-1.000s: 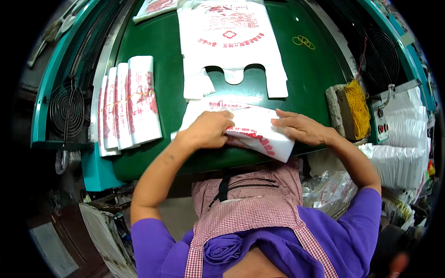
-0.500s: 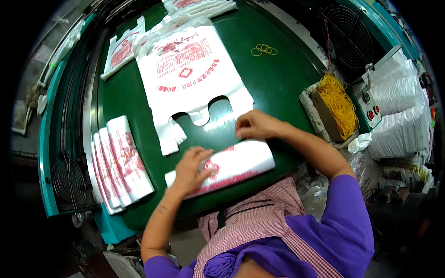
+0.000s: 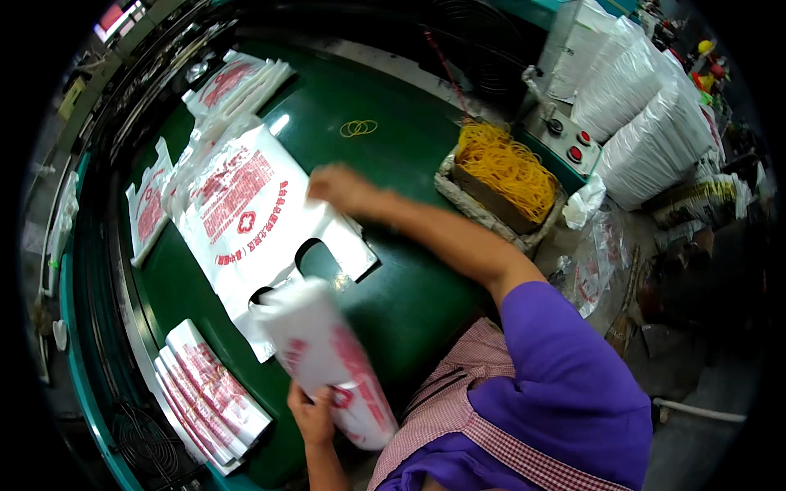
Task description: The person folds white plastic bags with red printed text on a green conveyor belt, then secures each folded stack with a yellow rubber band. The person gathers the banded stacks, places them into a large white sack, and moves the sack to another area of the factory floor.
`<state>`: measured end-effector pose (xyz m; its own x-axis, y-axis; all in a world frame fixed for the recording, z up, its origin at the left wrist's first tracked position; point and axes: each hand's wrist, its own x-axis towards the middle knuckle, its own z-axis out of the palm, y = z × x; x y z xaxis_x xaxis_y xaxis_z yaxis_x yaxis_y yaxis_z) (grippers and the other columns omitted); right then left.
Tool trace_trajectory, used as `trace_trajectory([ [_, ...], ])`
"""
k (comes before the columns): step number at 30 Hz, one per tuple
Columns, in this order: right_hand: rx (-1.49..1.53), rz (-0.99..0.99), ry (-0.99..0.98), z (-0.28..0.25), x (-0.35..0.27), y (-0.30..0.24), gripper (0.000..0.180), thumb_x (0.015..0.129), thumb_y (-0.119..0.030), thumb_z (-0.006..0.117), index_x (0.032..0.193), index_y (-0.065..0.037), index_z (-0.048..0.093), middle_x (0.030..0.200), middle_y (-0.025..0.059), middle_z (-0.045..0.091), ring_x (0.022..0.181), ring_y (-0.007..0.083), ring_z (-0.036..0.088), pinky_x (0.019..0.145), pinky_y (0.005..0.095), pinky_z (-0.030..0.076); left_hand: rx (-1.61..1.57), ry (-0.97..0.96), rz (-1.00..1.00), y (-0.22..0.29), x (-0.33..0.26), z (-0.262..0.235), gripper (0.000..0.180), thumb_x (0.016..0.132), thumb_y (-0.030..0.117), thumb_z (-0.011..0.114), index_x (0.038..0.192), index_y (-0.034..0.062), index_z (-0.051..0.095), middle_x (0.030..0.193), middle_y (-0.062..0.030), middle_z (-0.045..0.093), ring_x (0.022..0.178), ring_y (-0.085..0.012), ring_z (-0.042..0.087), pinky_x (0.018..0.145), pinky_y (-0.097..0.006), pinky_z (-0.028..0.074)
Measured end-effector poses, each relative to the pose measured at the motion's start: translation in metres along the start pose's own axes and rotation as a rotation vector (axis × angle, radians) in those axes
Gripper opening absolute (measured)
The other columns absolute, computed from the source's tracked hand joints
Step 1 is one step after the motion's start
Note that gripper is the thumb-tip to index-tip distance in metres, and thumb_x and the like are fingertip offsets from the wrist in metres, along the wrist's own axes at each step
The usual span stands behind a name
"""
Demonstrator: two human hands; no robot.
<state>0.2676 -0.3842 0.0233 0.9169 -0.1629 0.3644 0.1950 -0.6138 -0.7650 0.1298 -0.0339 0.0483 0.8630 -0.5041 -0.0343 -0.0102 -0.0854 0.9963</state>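
My left hand grips a folded bundle of white plastic bags with red print, its fingers closed round the lower part. The bundle is tilted up off the table's near side and slightly blurred. Farther forward, my right hand is over the right edge of a flat stack of printed white vest-style bags. Motion smears its fingers, so I cannot see whether anything is in them. Just beyond it, a few loose yellow rubber bands lie on the green table.
Several finished folded bundles lie in a row at the near left. More bags lie at the far left. On the right stand a box of yellow rubber bands, a control box with red buttons and big white bag stacks.
My left hand has raised the folded bundle from lying flat and turned it upright. My right hand has left the bundle and moved forward over the flat bags. The view has swung right.
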Motion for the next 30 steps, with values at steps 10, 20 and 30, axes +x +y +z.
trace_trajectory([
  [10, 1.23, 0.189, -0.288, 0.024, -0.14, -0.123, 0.018, 0.091, -0.019, 0.05, 0.089, -0.002, 0.056, 0.092, 0.0127, 0.062, 0.082, 0.0257, 0.063, 0.077, 0.0376, 0.05, -0.877, -0.167, 0.068, 0.014, 0.023, 0.016, 0.043, 0.085, 0.016, 0.059, 0.123, 0.0011, 0.044, 0.108, -0.0121, 0.057, 0.093, -0.0219, 0.059, 0.076, -0.034, 0.051],
  [20, 0.683, -0.386, -1.071, -0.012, -0.152, -0.181, 0.014, 0.09, -0.016, 0.057, 0.09, -0.002, 0.059, 0.11, 0.0121, 0.064, 0.082, 0.0202, 0.066, 0.066, 0.0299, 0.05, 0.106, 0.096, 0.001, 0.003, 0.002, -0.051, 0.05, 0.074, 0.001, 0.065, 0.121, 0.004, 0.049, 0.094, -0.0054, 0.053, 0.089, -0.0135, 0.053, 0.074, -0.025, 0.046],
  [30, 0.573, 0.02, -0.297, 0.204, -0.074, -0.17, 0.06, 0.084, -0.019, 0.063, 0.132, 0.003, 0.035, 0.114, 0.0164, 0.057, 0.103, 0.0186, 0.056, 0.088, 0.0318, 0.045, 0.799, 0.508, 0.503, 0.006, 0.012, -0.095, 0.039, 0.079, 0.015, 0.065, 0.117, 0.014, 0.058, 0.134, -0.0114, 0.045, 0.126, -0.0324, 0.037, 0.102, -0.043, 0.031],
])
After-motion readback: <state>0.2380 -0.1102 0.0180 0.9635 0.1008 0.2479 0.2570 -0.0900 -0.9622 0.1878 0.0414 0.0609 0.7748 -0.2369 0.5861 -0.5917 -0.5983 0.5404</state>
